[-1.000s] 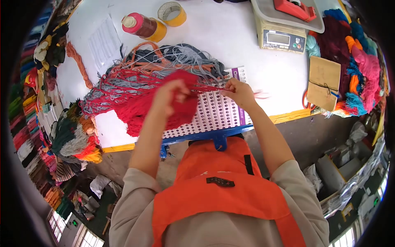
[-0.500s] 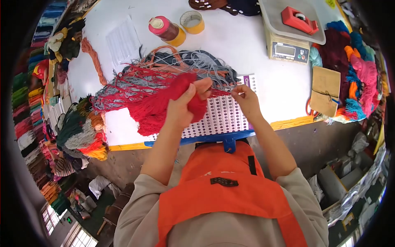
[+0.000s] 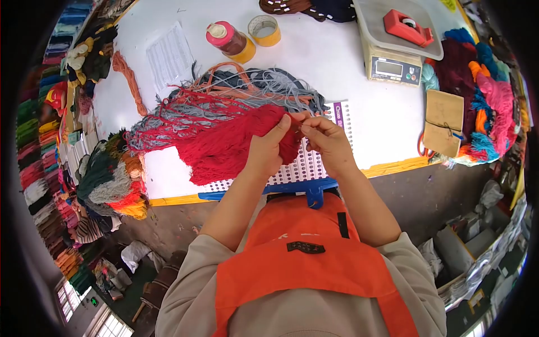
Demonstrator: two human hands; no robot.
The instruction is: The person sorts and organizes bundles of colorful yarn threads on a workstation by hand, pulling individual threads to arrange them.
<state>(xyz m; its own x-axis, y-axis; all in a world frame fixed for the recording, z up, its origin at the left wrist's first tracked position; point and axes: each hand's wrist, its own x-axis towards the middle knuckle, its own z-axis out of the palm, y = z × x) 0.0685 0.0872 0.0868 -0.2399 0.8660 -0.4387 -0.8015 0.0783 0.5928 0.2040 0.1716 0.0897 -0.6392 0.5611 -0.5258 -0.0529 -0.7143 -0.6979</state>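
Note:
A thick bundle of red yarn (image 3: 224, 146) lies over the near part of the white punched card (image 3: 300, 163). My left hand (image 3: 272, 143) is closed around the right end of this bundle, thumb on top. Close against it, my right hand (image 3: 328, 140) pinches at the same end, fingertips touching or almost touching those of the left. Thin red strands seem to be between the right fingertips, though the fingers partly hide them. Grey yarn (image 3: 281, 84) mixed with orange-brown strands spreads behind the red bundle.
Beyond the yarn stand a thread cone (image 3: 224, 36) and a tape roll (image 3: 264, 31). A digital scale (image 3: 393, 67) carries a red tape dispenser (image 3: 409, 28). At the right are a brown notebook (image 3: 443, 123) and coloured yarn (image 3: 494, 106); more skeins (image 3: 109, 180) hang at the left edge.
My right hand has come left and down to meet the left hand. The left hand has shifted right, and the raised red yarn now lies lower and stretches further right.

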